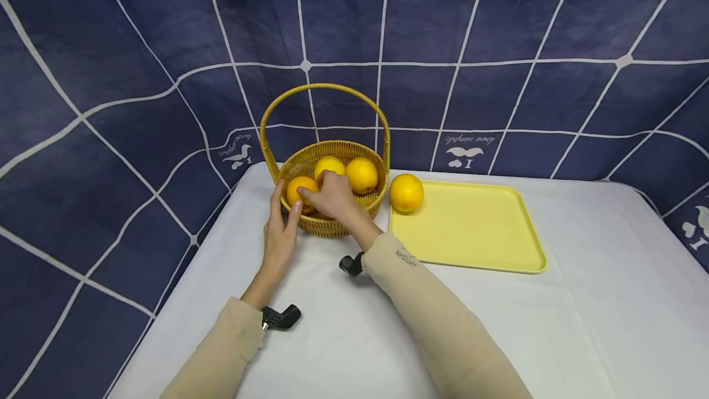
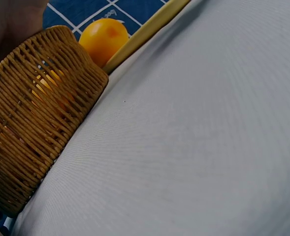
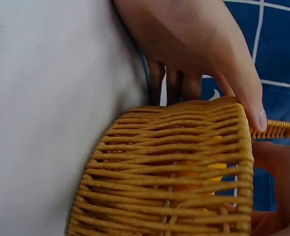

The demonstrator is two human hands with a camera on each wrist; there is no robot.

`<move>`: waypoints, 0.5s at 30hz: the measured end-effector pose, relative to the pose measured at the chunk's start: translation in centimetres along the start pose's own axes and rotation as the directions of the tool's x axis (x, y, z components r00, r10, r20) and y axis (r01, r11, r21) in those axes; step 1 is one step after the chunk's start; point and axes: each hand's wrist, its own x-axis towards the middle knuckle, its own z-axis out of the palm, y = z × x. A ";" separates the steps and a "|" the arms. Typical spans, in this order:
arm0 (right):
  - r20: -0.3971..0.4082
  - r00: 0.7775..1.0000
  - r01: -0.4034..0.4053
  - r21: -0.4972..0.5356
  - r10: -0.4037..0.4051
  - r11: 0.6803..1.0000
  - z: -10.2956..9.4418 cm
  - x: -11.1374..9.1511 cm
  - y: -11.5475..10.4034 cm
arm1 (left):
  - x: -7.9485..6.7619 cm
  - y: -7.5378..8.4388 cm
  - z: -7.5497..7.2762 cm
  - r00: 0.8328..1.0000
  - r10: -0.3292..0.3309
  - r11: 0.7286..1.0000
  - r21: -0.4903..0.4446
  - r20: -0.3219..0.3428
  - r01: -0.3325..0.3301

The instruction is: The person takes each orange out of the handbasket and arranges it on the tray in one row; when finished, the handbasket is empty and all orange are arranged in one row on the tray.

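Two hands are busy at the wicker basket [image 1: 332, 217], which stands on the white table [image 1: 554, 337] at about eleven o'clock from the table's middle. Starting at the left, the left hand [image 1: 279, 233] lies against the basket's near-left wall with its fingers straight and loosely spread, thumb up at the rim; the right wrist view shows those fingers [image 3: 223, 64] laid flat on the weave.

Inside the basket, at its nine o'clock side, sits an orange [image 1: 300, 191]. The right hand [image 1: 332, 197] reaches over the near rim and curls its fingers around that orange. Two more oranges [image 1: 362, 175] rest deeper in, toward twelve and two o'clock, one partly hidden behind the right hand. The basket's arched handle [image 1: 324, 87] stands upright above them.

Just beside the basket at three o'clock, a fourth orange [image 1: 406, 192] sits on the far-left corner of a pale yellow tray [image 1: 487, 233]; the left wrist view shows it [image 2: 103, 39] close to the wicker wall, though whether they touch I cannot tell. Both arms wear beige sleeves [image 1: 437, 319].
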 end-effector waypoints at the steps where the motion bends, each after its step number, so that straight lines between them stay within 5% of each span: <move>1: 0.005 1.000 0.001 -0.020 -0.001 1.000 0.2 0.1 -0.2 | 0.0 0.0 0.0 1.000 0.001 1.000 -0.001 -0.004 -0.001; 6: 0.035 0.998 -0.039 -0.100 0.043 0.994 0.9 0.6 -0.7 | 0.1 -0.1 0.0 1.000 0.010 1.000 -0.016 -0.011 -0.010; 15: 0.040 0.997 -0.060 -0.072 0.063 0.996 2.0 1.7 0.6 | -0.1 0.1 0.1 1.000 -0.008 1.000 0.002 -0.013 0.008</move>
